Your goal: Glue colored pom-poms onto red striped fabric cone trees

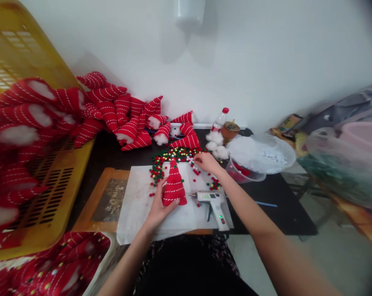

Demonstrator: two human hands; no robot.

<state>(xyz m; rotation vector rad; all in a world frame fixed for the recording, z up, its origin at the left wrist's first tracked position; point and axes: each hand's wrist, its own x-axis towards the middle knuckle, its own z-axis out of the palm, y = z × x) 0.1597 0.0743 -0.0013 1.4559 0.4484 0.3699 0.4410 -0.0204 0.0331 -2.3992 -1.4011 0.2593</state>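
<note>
On the white paper across the dark table, one red cone is pointing its tip away from the person. Left hand is wrapping its base, partly open around the cloth, thumb and fingers gripping opposite sides. Right hand is reaching among the pompoms beyond, fingers curling inward; cannot tell whether the tips are meeting or holding anything. Good practice, as judged: light pinch, one pompom at a time, left hand steadying the cone without crushing it, both wrists staying clear of the glue gun's nozzle, which is pointing towards the cone. Counting: two hands, one gripped cone, one glue gun, one red-capped bottle, one brown cup, one yellow crate, one blue strip. Heaped cones are overlapping too much for counting; pompoms are lying in dozens, no exact figure.
</note>
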